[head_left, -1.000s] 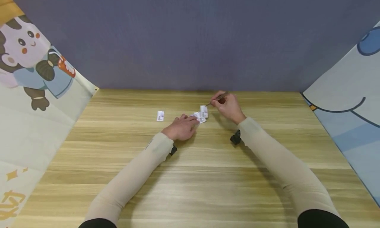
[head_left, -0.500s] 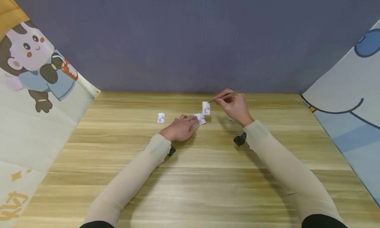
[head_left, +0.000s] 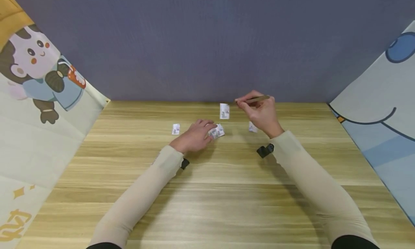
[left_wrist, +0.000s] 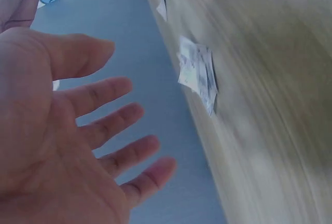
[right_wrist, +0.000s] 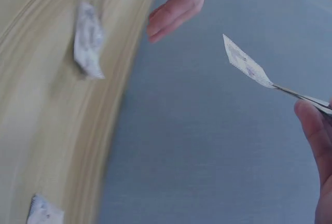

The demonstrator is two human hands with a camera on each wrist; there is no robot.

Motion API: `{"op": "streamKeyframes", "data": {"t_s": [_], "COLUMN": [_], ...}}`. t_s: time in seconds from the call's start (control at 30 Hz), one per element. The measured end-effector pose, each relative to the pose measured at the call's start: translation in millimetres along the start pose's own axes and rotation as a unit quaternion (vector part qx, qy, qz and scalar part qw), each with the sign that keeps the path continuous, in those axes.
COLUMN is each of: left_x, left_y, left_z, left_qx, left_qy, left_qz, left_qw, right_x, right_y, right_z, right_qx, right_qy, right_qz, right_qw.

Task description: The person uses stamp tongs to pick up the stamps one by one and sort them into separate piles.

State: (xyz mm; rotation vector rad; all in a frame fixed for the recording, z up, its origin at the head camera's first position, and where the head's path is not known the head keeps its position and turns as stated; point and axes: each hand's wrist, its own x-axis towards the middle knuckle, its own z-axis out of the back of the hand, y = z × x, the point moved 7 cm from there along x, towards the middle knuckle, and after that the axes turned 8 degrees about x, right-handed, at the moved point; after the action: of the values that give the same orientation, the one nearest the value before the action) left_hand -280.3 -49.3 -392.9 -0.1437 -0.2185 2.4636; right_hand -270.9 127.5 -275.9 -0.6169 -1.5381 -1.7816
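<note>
My right hand [head_left: 262,114] pinches a pair of tweezers [right_wrist: 291,93]. Their tips grip one corner of a small white postage stamp [right_wrist: 246,66] with toothed edges and a faint print. In the head view that stamp [head_left: 224,111] hangs above the far part of the table. Below it lies a small overlapping pile of similar stamps [head_left: 219,130]. My left hand [head_left: 194,135] hovers beside this pile with its fingers spread and holds nothing. In the left wrist view a gap shows between the fingers and the pile [left_wrist: 198,71].
One stamp [head_left: 175,129] lies alone left of my left hand. Another stamp [head_left: 252,127] lies under my right wrist, partly covered. A blue-grey backdrop [head_left: 207,43] rises at the far edge of the wood-grain table [head_left: 207,205], with cartoon-printed panels at both sides.
The tweezers have lifted the stamp off the pile, moving it up and away toward the backdrop. My left hand has come up slightly from the pile. The stamp at right has come into view.
</note>
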Motion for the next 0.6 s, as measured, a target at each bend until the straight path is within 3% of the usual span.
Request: {"op": "streamKeyframes", "data": {"t_s": [0.23, 0.4, 0.6], "left_x": [0.0, -5.1, -7.8], "left_y": [7.2, 14.2, 22.5], "left_z": [16.8, 26.1, 36.1], "left_qx": [0.015, 0.005, 0.002], "left_qy": [-0.056, -0.072, -0.116], "left_qz": [-0.001, 0.011, 0.015], "left_qw": [0.9983, 0.9973, 0.9931], "right_x": [9.0, 14.8, 20.7], "right_y": [12.1, 13.0, 10.8], "right_z": [-6.5, -14.4, -25.6], "right_qx": [0.032, 0.049, 0.062], "right_qy": [0.011, 0.014, 0.022], "right_qz": [0.025, 0.025, 0.023], "right_qw": [0.999, 0.998, 0.998]}}
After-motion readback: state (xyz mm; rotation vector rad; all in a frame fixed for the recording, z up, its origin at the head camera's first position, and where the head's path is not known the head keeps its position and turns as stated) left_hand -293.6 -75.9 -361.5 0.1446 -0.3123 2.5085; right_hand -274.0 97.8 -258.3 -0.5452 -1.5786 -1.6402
